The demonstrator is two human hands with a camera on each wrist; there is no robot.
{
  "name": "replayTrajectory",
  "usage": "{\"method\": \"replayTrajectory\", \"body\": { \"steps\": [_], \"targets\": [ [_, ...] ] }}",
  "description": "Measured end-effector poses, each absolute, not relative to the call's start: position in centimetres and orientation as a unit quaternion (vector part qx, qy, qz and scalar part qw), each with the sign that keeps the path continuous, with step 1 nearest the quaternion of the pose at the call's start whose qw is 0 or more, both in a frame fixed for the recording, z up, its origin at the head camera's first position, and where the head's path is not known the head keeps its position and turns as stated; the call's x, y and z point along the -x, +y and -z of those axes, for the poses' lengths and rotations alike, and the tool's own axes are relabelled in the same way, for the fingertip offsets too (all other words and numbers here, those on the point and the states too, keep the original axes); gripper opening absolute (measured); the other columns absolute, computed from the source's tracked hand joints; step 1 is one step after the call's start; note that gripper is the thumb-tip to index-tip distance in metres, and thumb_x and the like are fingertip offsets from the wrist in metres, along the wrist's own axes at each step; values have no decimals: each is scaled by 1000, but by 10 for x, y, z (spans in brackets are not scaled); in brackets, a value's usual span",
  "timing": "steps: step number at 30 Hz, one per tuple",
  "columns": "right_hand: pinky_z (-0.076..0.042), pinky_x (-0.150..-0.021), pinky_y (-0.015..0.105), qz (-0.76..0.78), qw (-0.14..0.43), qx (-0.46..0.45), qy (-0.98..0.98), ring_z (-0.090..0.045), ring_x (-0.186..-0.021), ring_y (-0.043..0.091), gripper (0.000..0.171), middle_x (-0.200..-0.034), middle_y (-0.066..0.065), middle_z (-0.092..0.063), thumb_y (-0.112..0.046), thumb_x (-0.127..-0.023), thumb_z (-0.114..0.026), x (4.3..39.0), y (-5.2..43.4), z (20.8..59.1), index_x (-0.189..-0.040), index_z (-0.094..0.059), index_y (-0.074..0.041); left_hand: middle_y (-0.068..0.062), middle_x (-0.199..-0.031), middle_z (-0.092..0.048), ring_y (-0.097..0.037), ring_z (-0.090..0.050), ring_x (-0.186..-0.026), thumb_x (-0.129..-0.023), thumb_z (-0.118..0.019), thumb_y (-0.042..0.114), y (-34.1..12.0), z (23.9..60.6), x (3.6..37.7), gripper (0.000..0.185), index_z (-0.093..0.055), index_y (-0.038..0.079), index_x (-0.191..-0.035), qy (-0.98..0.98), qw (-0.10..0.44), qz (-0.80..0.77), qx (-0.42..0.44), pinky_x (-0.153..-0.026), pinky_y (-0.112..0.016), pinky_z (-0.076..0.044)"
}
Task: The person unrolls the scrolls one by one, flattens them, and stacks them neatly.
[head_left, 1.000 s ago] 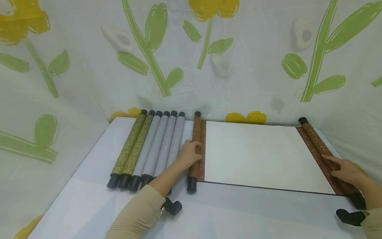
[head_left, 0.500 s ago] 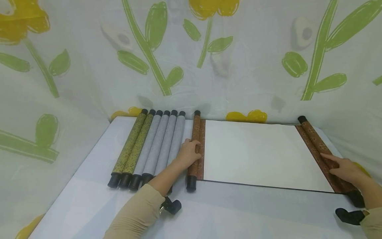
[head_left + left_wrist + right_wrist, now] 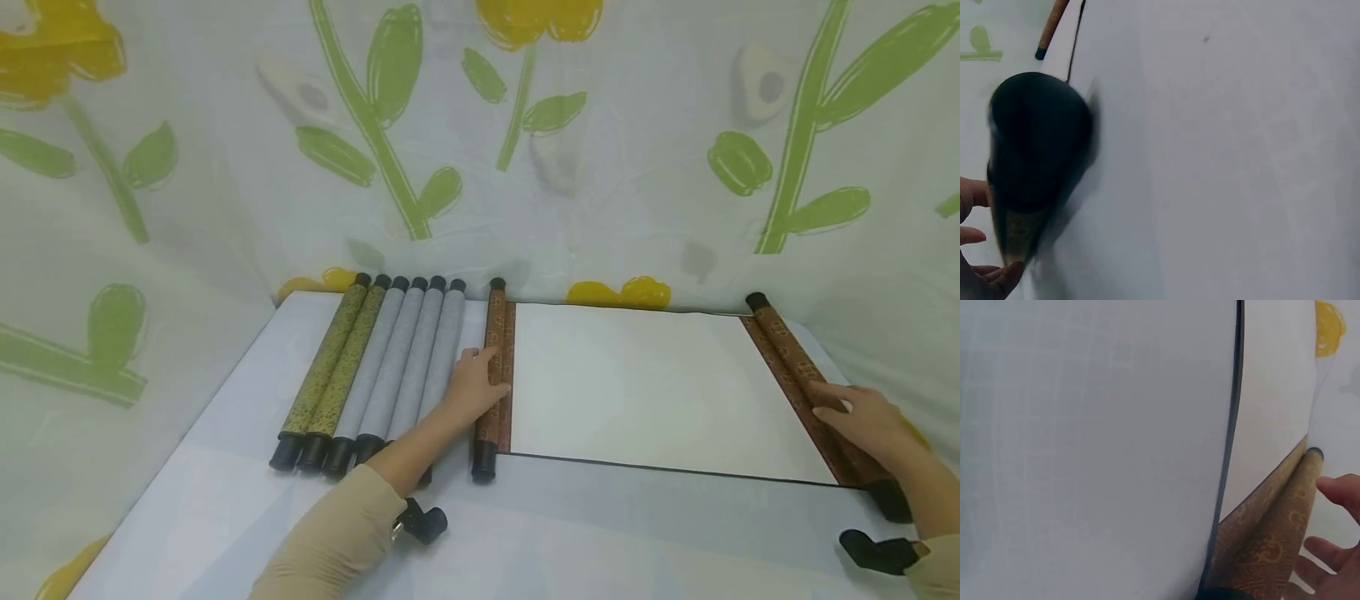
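Note:
A brown patterned scroll (image 3: 637, 387) lies partly unrolled, its white sheet facing up between two rolled ends. My left hand (image 3: 474, 387) grips the left roll (image 3: 491, 421), thumb on the near side and fingers on the far side. In the left wrist view that roll's dark end cap (image 3: 1038, 144) looms large, with fingertips (image 3: 1013, 272) against the roll. At the other end my right hand (image 3: 870, 421) holds the right roll (image 3: 783, 342) from its outer side. The right wrist view shows this roll (image 3: 1272, 544) beside bent fingers; where they touch is partly hidden.
Left of the scroll, several rolled scrolls lie side by side: two yellow-green ones (image 3: 322, 367) and several grey ones (image 3: 397, 358). My left forearm crosses over the grey ones. A flower-printed curtain (image 3: 637, 167) hangs behind the white table (image 3: 600, 542).
The left roll has turned slightly rightward, and the brown strip beside it looks narrower. My right hand and the right roll have shifted a little left.

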State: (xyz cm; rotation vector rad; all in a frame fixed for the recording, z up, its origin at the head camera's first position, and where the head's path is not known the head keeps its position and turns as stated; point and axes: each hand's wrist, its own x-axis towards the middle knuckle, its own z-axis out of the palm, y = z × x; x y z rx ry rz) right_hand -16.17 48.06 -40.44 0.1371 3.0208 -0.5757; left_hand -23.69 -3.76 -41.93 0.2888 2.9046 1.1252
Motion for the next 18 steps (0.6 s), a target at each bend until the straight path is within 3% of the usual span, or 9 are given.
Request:
{"method": "replayTrajectory", "body": {
  "steps": [7,11,15,16,18],
  "targets": [
    [-27,-86,73,238,35,-52,969,-20,-119,66,69,-135,47,-20,-37,-99,-44,162,465,393,-139,-23,16,-17,-139,-43,-33,-47,-123,-81,-73,26,-54,401,229,72,-40,10,-143,898,8,-425,-112,-94,-47,-45],
    [-31,-82,72,255,43,-39,965,-25,-117,65,76,-139,45,-17,-39,-98,-47,161,456,384,-144,-13,11,-11,-139,-47,-30,-52,-120,-78,-77,28,-60,396,225,73,-44,12,-141,869,-11,-483,-105,-88,-45,-49],
    [-34,-80,70,282,23,-22,959,-28,-117,63,81,-144,42,-16,-38,-95,-53,161,444,378,-148,-8,5,-10,-142,-45,-31,-53,-119,-75,-80,27,-67,390,223,78,-44,11,-141,848,-24,-517,-109,-90,-43,-49],
    [-34,-80,69,290,14,-16,957,-29,-118,62,81,-145,40,-16,-36,-95,-54,161,441,377,-148,-9,5,-9,-142,-45,-30,-53,-119,-74,-81,28,-68,388,222,79,-44,12,-142,847,-23,-519,-108,-90,-42,-49],
    [-43,-90,49,310,3,-5,951,-27,-122,61,81,-148,37,-14,-34,-94,-57,160,435,375,-150,-9,2,-8,-144,-43,-29,-52,-120,-74,-81,30,-72,385,222,81,-42,15,-143,848,-19,-518,-106,-91,-42,-49]
  ]
}}
